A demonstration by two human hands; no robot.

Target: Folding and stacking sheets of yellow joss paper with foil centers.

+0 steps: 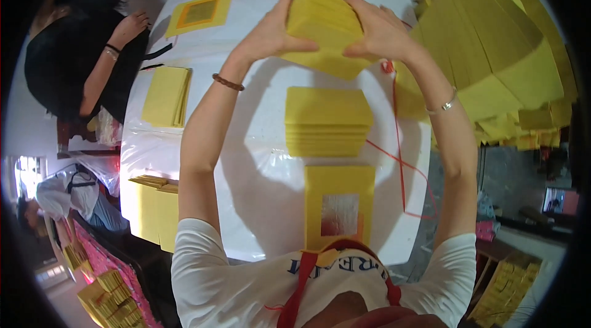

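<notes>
The table (pixel 154 149) is brightly lit; the floor (pixel 511 171) at right is dim. The opening (pixel 28 174) at left is overexposed. Soft shadows spread beside the arms (pixel 203 112). Glare marks the glossy cover (pixel 274 158), and the near silver square (pixel 340 211) reflects light. Left hand (pixel 271 32) and right hand (pixel 383 33) are legible, slightly soft. Fisheye distortion bends outer edges; corners are black.

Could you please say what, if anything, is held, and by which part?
A yellow stack is held: left grip on its left side, right grip on its right.
</notes>
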